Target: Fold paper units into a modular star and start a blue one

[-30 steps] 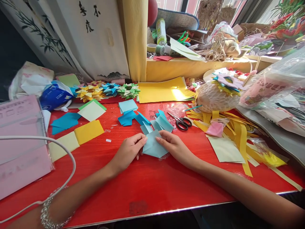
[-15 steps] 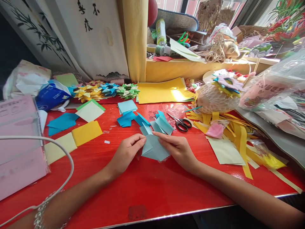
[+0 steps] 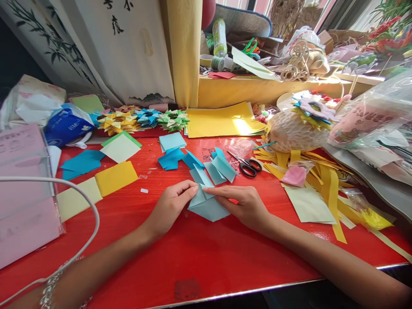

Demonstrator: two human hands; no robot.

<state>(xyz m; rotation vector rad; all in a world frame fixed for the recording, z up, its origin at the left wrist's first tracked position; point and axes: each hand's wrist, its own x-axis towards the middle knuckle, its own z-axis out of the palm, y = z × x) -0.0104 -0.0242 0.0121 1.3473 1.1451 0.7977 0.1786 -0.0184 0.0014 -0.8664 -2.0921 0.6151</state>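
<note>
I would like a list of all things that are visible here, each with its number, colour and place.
folded paper: one, light blue, table centre, under both hands
folded pieces: several, blue, just behind it
scissors: one, black handles, right of those pieces
paper squares: several, yellow, blue, pale green, table left
paper stars: several, yellow, blue, green, back edge
paper strips: many, yellow, table right
table: one, red
left hand: pinching the paper's left edge
right hand: pressing its top edge
</note>
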